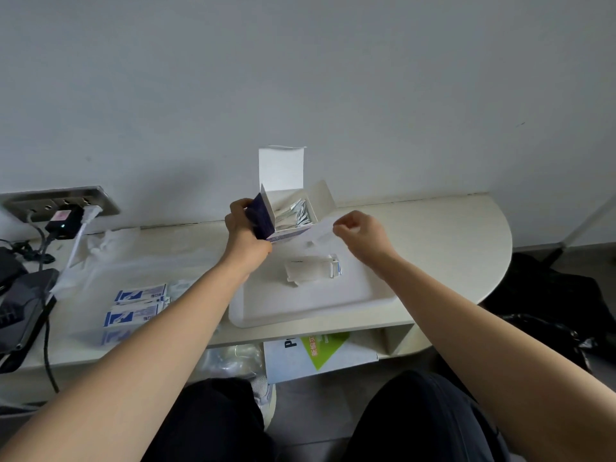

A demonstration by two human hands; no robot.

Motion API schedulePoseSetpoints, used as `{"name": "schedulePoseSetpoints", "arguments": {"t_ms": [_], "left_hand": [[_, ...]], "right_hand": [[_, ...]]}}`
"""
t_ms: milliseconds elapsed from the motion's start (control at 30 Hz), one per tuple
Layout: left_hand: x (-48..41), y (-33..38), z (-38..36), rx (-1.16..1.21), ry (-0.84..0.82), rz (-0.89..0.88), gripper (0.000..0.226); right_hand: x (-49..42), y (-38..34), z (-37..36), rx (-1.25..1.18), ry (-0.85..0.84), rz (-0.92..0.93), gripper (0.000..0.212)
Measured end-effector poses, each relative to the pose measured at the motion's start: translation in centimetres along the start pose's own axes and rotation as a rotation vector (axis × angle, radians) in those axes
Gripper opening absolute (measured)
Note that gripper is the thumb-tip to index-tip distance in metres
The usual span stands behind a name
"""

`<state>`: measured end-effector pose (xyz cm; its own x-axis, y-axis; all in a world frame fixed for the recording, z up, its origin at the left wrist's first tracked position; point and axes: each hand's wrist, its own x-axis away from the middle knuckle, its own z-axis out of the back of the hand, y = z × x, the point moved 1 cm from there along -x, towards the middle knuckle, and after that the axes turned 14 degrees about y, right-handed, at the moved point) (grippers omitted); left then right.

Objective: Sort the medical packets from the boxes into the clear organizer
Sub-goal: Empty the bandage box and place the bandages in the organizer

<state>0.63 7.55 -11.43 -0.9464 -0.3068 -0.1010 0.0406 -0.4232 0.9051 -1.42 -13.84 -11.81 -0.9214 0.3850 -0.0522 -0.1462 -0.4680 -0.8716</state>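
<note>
Black adapter (63, 223) plugged into socket panel (40, 202); white-green booklet (320, 353), possibly, under desk (433, 235).

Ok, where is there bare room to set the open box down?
Free: the near half of the tray, between the small white box and its near rim; also the desk right of the tray, out to the rounded edge. Crowded: the left side, with blue-and-white packets and cables.

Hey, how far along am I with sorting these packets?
Early on. Done: the purple box is open, and blue-and-white packets lie at the left, seemingly in clear plastic. In hand: left hand grips the box, right hand seems to pinch a white sheet. To do: the silver packets inside the box, and the small white box on the tray.
</note>
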Motion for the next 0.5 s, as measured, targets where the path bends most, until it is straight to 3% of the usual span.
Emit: {"name": "schedulePoseSetpoints", "arguments": {"t_ms": [167,267,333,433,500], "left_hand": [[0.4,0.6,-0.5,-0.093,0.050,-0.051,0.068],[0.6,0.9,-0.8,-0.145,0.035,-0.109,0.067],[0.7,1.0,-1.0,-0.154,0.008,-0.161,0.068],[1.1,1.4,-1.2,-0.164,-0.068,-0.217,0.067],[1.3,1.8,-1.2,-0.163,-0.092,-0.237,0.067]], "right_hand": [[1.1,-2.0,1.4,-0.203,0.044,0.118,0.032],[1.2,-2.6,0.9,-0.216,0.042,0.275,0.025],[1.0,-3.1,0.4,-0.144,0.018,0.410,0.008],[1.0,-3.5,-0.4,0.102,-0.059,0.558,0.013],[1.0,-4.0,-0.6,0.296,-0.062,0.533,0.022]]}}
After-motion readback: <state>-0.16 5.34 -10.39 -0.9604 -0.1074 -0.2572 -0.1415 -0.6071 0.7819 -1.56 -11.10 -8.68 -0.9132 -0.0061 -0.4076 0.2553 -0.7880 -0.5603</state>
